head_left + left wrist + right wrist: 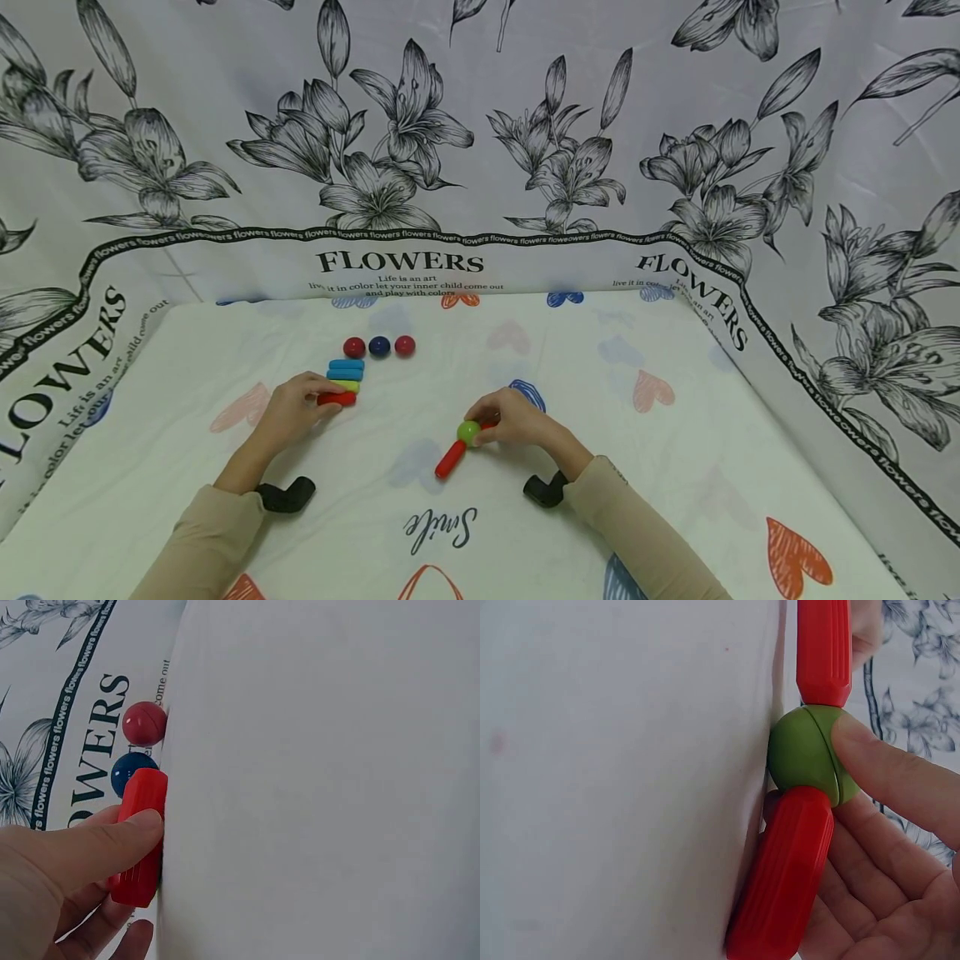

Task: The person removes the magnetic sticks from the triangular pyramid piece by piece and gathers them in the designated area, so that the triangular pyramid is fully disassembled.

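Observation:
My left hand (298,408) pinches a red ribbed stick (144,855), thumb pressed on its side. In the head view this stick lies at the near end of a small row, beside a yellow-green stick (347,386) and two blue sticks (346,370). To the right, my right hand (513,418) grips a green ball (799,746) between thumb and fingers. Two red sticks meet this ball at an angle: one (784,877) runs off one side, the other (823,652) off the opposite side. My right fingers partly hide one of them in the head view.
Behind the row of sticks lie a red ball (354,347), a dark blue ball (379,347) and another red ball (405,346). A black wrist mount (288,495) sits at the left wrist, a second (545,490) at the right. Flower-printed cloth (420,192) rises behind the table.

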`<state>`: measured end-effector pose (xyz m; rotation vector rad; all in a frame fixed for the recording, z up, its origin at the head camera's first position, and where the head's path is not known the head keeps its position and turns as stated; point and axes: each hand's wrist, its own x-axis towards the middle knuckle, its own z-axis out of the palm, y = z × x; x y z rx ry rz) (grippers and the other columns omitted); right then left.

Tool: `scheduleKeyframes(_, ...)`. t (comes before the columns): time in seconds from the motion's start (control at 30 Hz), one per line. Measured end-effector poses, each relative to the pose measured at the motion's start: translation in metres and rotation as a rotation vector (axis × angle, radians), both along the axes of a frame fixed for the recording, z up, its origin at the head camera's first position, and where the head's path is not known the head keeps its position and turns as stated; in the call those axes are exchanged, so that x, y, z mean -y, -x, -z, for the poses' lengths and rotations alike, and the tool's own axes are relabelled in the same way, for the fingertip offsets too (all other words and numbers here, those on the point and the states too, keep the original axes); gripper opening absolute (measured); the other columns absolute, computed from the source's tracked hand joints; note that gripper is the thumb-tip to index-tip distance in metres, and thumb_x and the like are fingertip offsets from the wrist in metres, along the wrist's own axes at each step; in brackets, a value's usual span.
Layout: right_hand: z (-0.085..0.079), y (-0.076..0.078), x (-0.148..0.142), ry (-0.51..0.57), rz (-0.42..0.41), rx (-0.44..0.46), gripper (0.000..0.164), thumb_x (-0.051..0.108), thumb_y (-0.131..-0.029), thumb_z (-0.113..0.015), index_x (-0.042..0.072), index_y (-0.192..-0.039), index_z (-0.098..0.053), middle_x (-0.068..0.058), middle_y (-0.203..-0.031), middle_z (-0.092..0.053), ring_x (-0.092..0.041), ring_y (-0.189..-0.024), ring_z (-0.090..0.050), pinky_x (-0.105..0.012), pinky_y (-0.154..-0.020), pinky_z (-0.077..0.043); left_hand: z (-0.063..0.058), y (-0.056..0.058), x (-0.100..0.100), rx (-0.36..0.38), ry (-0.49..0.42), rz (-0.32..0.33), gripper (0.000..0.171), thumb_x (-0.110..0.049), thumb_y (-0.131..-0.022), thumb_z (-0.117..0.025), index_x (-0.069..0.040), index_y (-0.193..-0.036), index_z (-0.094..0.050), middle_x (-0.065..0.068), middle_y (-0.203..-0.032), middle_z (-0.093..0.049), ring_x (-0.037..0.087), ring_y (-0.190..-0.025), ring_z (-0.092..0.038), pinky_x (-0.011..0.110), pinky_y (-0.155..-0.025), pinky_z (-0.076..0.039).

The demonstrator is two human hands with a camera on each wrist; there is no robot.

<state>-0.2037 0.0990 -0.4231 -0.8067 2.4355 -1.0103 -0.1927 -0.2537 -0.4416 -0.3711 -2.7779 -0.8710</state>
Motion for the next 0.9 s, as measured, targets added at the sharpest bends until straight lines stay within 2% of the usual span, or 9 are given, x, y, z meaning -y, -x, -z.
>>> scheduleKeyframes(0.3,0.0015,-0.0002,0.0012,-0.001,0.013,-0.001,0.03,0.011,-0.079,-0.078,0.003,-0.107,-0.071,-0.011,-0.104,-0.075,-0.015,-0.092,-0.068,-0.017,-0.082,-0.055,-0.0023,0.002,-0.0014,0.025,0.015,-0.011,0.022,-0.004,-0.076,-0.079,-0.003,-0.098,-0.075,0.02,-0.096,-0.068,0.027,-0.085,-0.058,0.031,-0.072,-0.052)
scheduleKeyframes(0.6,0.0007,-0.0015,0.0016,0.017,0.031,0.014,0.03,0.011,-0.078,-0.079,0.002,-0.106,-0.072,-0.011,-0.103,-0.075,-0.013,-0.089,-0.068,-0.019,-0.082,-0.057,-0.0048,0.0002,-0.0033,0.022,0.033,-0.018,0.024,-0.004,-0.078,-0.077,0.001,-0.101,-0.074,0.022,-0.099,-0.068,0.035,-0.092,-0.061,0.051,-0.082,-0.055)
scheduleKeyframes(0.9,-0.0018,-0.003,0.0021,0.013,0.045,0.007,0.03,0.011,-0.076,-0.081,0.003,-0.103,-0.072,-0.011,-0.099,-0.074,-0.009,-0.082,-0.065,-0.013,-0.074,-0.055,-0.0074,-0.0026,-0.0086,0.017,0.033,-0.008,0.023,-0.003,-0.08,-0.075,-0.001,-0.103,-0.073,0.022,-0.101,-0.069,0.038,-0.096,-0.062,0.054,-0.087,-0.055)
